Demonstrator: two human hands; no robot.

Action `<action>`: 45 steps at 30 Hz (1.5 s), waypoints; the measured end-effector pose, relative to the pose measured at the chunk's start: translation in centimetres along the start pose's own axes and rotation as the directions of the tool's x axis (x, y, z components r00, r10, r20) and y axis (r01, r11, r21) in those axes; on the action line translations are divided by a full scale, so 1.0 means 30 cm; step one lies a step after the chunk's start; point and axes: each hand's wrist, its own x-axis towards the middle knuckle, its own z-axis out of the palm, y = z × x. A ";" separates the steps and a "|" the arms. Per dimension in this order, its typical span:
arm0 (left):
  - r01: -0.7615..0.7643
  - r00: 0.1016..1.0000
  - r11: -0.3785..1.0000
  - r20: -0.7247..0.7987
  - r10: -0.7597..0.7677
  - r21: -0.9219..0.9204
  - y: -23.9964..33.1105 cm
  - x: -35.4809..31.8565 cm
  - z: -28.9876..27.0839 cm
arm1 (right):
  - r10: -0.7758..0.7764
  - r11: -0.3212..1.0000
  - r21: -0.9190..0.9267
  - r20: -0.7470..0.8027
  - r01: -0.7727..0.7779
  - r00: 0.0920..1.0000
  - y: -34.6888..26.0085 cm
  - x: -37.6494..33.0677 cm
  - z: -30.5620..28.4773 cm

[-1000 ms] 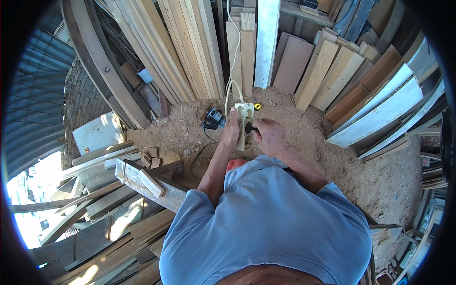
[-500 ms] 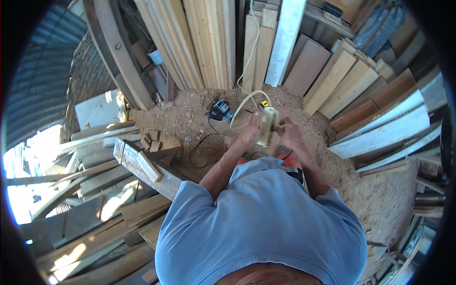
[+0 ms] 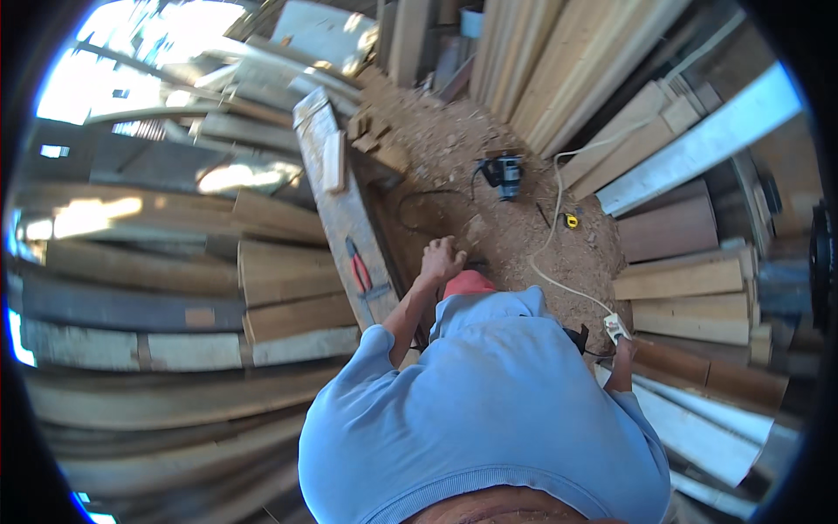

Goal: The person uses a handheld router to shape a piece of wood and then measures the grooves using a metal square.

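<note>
In my right hand (image 3: 623, 352), low at the right by my side, is a white extension socket (image 3: 617, 327). Its pale cord (image 3: 546, 269) loops over the dirt toward the stacked boards. My left hand (image 3: 443, 260) is empty above my left knee, fingers loosely bent and apart. Beside it stands a long wooden bench (image 3: 342, 214). Red-handled pliers (image 3: 359, 267) and a short wood piece (image 3: 334, 162) lie on the bench. A blue-grey power tool (image 3: 504, 175) with a dark cord sits on the ground ahead. Right of it lies a yellow and black tape measure (image 3: 571, 221).
Upright planks (image 3: 559, 70) lean at the back. A white board (image 3: 707, 140) and short timber pieces (image 3: 685, 277) stand to the right. Piled boards (image 3: 166, 288) fill the left. Small wood blocks (image 3: 368, 131) lie behind the bench on the dirt floor (image 3: 436, 131).
My view has turned to the right. The socket, between both hands before, is now in my right hand alone, out to the right. My left hand has come away from it.
</note>
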 end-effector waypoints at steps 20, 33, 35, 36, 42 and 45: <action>0.891 0.326 0.347 -0.120 -0.938 -0.292 -0.610 -0.701 0.126 | -0.297 0.762 -0.047 0.861 0.646 0.413 -0.940 -0.624 0.490; 0.782 0.612 0.609 -0.021 -0.791 -0.133 -0.920 -0.854 0.181 | -0.149 0.685 -0.307 0.829 0.660 0.540 -0.899 -0.826 0.617; 0.735 0.674 0.673 -0.015 -0.738 -0.077 -0.903 -0.895 0.140 | -0.173 0.793 -0.219 0.813 0.568 0.555 -0.932 -0.874 0.681; 0.710 0.703 0.703 -0.009 -0.711 -0.049 -0.887 -0.911 0.104 | -0.234 0.768 -0.179 0.815 0.614 0.530 -0.948 -0.898 0.723; 0.675 0.712 0.717 -0.102 -0.695 -0.170 -0.826 -0.724 -0.119 | -0.324 0.693 -0.118 0.830 0.711 0.454 -1.040 -1.093 0.854; 0.594 0.691 0.741 -0.274 -0.669 -0.313 -0.855 -0.512 -0.106 | -0.265 0.628 -0.172 0.870 0.759 0.417 -1.036 -1.152 0.908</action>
